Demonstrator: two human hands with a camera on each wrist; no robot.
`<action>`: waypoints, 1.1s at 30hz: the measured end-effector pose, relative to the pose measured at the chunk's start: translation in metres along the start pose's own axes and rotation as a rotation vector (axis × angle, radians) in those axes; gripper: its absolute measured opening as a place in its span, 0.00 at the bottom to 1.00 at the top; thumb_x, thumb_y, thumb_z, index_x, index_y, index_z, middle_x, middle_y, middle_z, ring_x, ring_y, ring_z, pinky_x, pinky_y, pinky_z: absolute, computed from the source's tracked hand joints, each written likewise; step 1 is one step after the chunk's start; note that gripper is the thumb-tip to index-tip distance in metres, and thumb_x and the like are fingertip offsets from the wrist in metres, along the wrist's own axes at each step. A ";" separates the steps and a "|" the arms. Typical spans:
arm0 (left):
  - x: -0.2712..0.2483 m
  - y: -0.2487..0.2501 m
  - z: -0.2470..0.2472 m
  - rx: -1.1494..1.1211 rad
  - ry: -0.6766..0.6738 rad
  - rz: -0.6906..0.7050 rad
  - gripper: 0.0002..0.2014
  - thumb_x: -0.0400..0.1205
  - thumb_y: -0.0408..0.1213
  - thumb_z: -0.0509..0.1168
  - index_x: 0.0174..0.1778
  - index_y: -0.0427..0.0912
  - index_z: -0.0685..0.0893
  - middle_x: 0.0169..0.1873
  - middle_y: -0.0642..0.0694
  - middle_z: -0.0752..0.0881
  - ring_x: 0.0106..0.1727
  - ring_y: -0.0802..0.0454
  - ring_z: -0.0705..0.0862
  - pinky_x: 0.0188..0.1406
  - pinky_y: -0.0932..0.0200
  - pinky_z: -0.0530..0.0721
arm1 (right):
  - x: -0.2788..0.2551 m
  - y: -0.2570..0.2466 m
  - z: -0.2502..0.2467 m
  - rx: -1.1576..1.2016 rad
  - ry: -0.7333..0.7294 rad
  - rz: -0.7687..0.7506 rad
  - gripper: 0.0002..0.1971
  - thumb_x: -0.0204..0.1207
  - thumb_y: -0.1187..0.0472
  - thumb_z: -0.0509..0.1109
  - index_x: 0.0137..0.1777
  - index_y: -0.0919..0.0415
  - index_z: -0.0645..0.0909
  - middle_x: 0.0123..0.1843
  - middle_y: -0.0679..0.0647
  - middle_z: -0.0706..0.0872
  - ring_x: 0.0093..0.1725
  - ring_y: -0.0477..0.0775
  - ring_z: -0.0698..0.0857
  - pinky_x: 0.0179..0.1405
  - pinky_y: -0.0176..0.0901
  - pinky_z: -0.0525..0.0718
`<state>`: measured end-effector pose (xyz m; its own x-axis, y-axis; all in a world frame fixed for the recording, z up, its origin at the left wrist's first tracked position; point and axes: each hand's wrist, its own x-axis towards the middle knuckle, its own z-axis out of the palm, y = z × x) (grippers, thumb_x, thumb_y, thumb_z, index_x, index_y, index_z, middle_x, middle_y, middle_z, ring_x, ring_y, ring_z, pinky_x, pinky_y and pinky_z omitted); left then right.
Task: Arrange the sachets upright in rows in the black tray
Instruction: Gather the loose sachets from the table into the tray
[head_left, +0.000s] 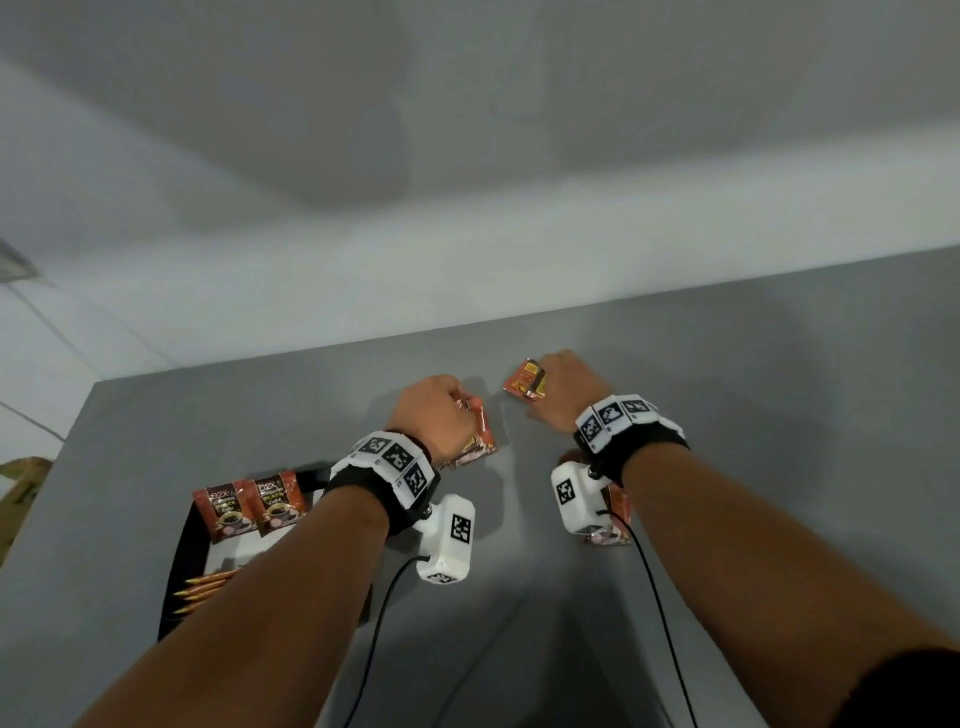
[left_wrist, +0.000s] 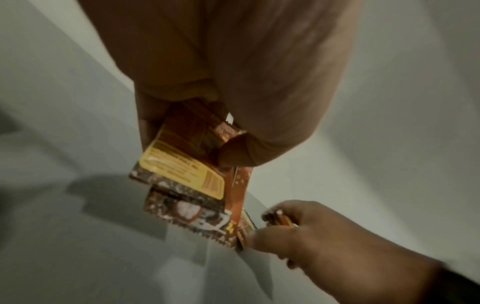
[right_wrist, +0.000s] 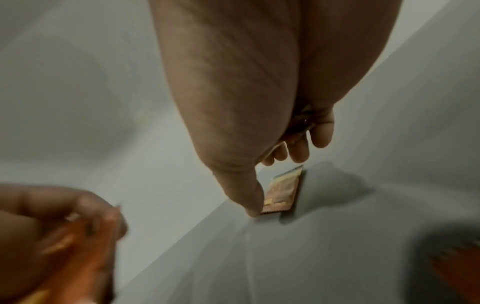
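My left hand (head_left: 445, 410) grips a small stack of brown-and-orange coffee sachets (head_left: 480, 434) above the grey table; in the left wrist view, thumb and fingers clamp the same stack (left_wrist: 182, 168). To its right, my right hand (head_left: 558, 389) pinches one orange sachet (head_left: 525, 382) that stands tilted on the table. The right wrist view shows my thumb (right_wrist: 250, 197) against that sachet (right_wrist: 283, 191) and my fingers (right_wrist: 298, 150) curled above it. The black tray (head_left: 179, 551) lies at the lower left, with two sachets (head_left: 249, 506) upright along its far side.
Several gold stick packets (head_left: 205, 590) lie in the tray's near part. Another sachet (head_left: 618, 512) lies on the table under my right wrist. The table's far edge (head_left: 519, 322) runs just beyond both hands, and its left edge (head_left: 62, 452) is close to the tray.
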<state>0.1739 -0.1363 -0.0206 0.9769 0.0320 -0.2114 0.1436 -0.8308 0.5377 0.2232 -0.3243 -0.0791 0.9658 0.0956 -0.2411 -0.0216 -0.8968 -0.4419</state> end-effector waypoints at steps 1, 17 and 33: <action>-0.003 -0.002 -0.002 0.014 -0.008 0.011 0.07 0.81 0.39 0.66 0.52 0.47 0.88 0.43 0.52 0.84 0.43 0.51 0.80 0.37 0.67 0.71 | 0.008 -0.003 0.004 -0.009 -0.002 -0.023 0.27 0.72 0.53 0.80 0.68 0.60 0.77 0.67 0.58 0.77 0.63 0.62 0.82 0.64 0.52 0.81; -0.027 -0.011 -0.011 0.046 -0.088 0.147 0.13 0.80 0.32 0.65 0.58 0.49 0.84 0.47 0.52 0.87 0.37 0.58 0.78 0.28 0.81 0.71 | -0.008 -0.004 -0.009 0.079 -0.048 0.123 0.25 0.73 0.54 0.77 0.66 0.55 0.73 0.63 0.62 0.75 0.59 0.65 0.81 0.62 0.52 0.81; -0.095 -0.141 -0.142 0.123 0.135 0.061 0.07 0.76 0.35 0.71 0.39 0.53 0.83 0.36 0.54 0.87 0.39 0.56 0.86 0.32 0.65 0.78 | -0.128 0.014 0.062 0.023 0.193 0.477 0.34 0.67 0.54 0.81 0.67 0.68 0.71 0.66 0.73 0.75 0.66 0.76 0.76 0.66 0.63 0.77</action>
<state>0.0837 0.0572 0.0395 0.9967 0.0472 -0.0657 0.0714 -0.8949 0.4405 0.0833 -0.3224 -0.1081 0.8773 -0.4052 -0.2573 -0.4747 -0.8113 -0.3411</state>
